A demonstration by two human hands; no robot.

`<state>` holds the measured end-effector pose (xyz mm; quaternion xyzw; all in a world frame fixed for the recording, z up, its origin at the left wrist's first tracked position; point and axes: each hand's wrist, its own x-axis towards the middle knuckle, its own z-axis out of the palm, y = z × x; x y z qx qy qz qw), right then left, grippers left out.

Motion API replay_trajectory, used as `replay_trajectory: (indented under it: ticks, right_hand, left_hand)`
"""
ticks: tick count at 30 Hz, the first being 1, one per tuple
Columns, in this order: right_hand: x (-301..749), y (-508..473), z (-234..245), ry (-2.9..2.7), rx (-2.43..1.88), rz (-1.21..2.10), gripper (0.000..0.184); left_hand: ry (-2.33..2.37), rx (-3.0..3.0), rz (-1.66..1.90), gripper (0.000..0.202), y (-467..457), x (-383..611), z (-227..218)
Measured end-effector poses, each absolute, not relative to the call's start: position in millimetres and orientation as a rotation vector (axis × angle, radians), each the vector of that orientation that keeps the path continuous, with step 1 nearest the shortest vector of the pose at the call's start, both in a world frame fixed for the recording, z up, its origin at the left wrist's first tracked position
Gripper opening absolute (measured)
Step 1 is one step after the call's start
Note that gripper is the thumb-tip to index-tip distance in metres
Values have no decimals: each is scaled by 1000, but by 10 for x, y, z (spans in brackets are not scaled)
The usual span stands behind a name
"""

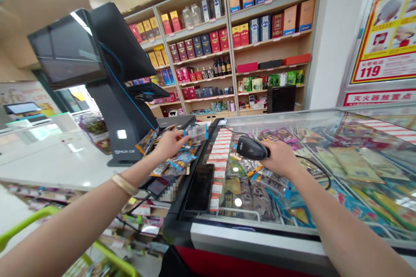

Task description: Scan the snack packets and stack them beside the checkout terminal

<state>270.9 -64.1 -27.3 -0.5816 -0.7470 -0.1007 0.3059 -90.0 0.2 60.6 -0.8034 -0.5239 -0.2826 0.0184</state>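
My left hand (169,143) is closed around a small clear snack packet (196,133), holding it up beside a pile of similar small packets (169,162) on the counter. A gold bracelet sits on that wrist. My right hand (280,157) grips a black handheld barcode scanner (251,148), its head pointing left toward the packet. Several more small packets (256,168) lie on the glass under the right hand. The scanner's black cable trails right across the glass.
A black point-of-sale terminal (107,73) stands at the left on a white counter (48,160). A dark phone (199,187) lies on the glass-topped freezer (325,160). Shelves of boxed goods (234,39) fill the back wall. A green basket handle (35,218) is low left.
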Motion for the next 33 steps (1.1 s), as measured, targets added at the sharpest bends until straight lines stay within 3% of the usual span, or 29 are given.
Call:
replay_trajectory:
  ticks: [7, 11, 16, 25, 29, 33]
  right_hand:
    - [2759, -661, -232, -1900, -1608, -318, 29]
    - [2783, -654, -236, -1913, -1608, -333, 28]
    - [2821, -631, -257, -1898, -1626, -363, 28]
    - [2893, -622, -226, -1736, -1607, -380, 32]
    - [2908, -620, -218, -1705, -1609, -362, 34]
    - [2932, -617, -207, -1667, -1626, -345, 35]
  left_hand:
    - [-1707, -1848, -489, 38, 229, -1632, 990]
    - [-1855, -1787, -205, 45, 392, -1659, 955]
    - [-1821, -1830, 18, 39, 501, -1570, 791]
    - [-1662, -1815, -274, 58, 423, -1233, 700]
    - [-1446, -2319, -426, 54, 363, -670, 459]
    - [-1161, -2848, -638, 63, 346, 31, 26]
